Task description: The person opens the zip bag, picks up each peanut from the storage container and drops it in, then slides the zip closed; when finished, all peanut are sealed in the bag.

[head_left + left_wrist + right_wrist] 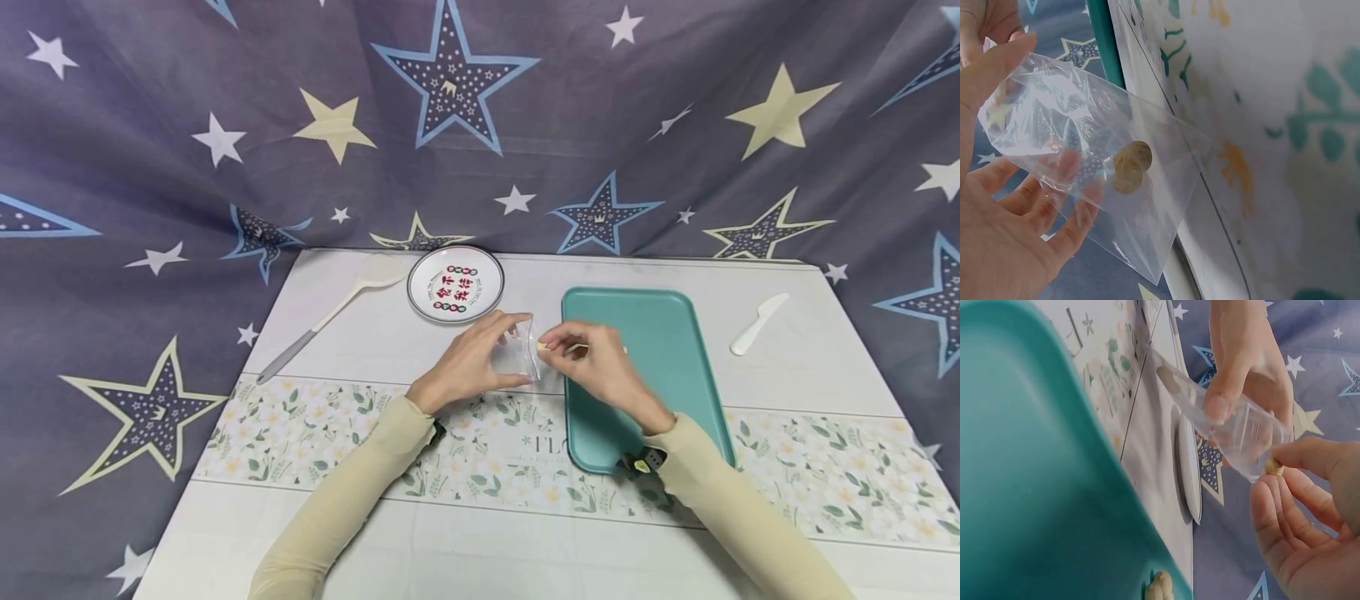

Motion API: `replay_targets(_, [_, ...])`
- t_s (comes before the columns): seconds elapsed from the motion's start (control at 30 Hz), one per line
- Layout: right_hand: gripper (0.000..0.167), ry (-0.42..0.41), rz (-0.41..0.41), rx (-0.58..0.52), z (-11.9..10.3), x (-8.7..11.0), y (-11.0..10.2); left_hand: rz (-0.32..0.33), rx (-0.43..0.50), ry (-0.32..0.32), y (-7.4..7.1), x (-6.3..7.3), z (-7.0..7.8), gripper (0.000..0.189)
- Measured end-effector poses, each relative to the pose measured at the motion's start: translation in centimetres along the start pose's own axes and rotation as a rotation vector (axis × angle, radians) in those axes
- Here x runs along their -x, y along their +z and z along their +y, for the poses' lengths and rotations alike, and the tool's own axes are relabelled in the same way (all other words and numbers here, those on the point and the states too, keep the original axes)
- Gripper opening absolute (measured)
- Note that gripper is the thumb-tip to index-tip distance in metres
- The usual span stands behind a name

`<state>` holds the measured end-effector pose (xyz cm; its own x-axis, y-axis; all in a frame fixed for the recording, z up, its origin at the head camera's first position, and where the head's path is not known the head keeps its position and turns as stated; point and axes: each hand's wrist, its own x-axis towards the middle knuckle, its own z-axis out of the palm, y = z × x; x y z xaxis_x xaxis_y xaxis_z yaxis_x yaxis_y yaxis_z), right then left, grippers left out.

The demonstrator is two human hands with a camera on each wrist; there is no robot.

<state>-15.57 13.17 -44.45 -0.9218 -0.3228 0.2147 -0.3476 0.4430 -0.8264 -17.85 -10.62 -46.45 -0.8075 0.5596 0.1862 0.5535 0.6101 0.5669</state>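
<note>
A clear zip bag (513,354) is held by my left hand (471,360), thumb and fingers spread around its open mouth. One unshelled peanut (1132,167) lies at the bottom of the bag in the left wrist view. With thumb and fingertips, my right hand (598,360) pinches another peanut (1274,467) right at the bag's mouth. Beneath the right hand is the teal tray (663,333), and a further peanut (1159,586) lies on it near the edge in the right wrist view.
A white plate (423,279) with red and black lettering sits at the back, beyond my left hand. Left of it lies a long cream spoon-like utensil (337,310) with a grey handle. To the tray's right is a white knife (759,323). A star-patterned cloth (525,125) hangs behind the table.
</note>
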Motion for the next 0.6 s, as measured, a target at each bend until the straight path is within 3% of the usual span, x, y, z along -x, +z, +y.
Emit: replay_targets(0.6, [0.011,-0.048,-0.042,0.046,-0.49,-0.28,0.90,0.018,0.008,0.068,-0.34,-0.16,0.32,0.091])
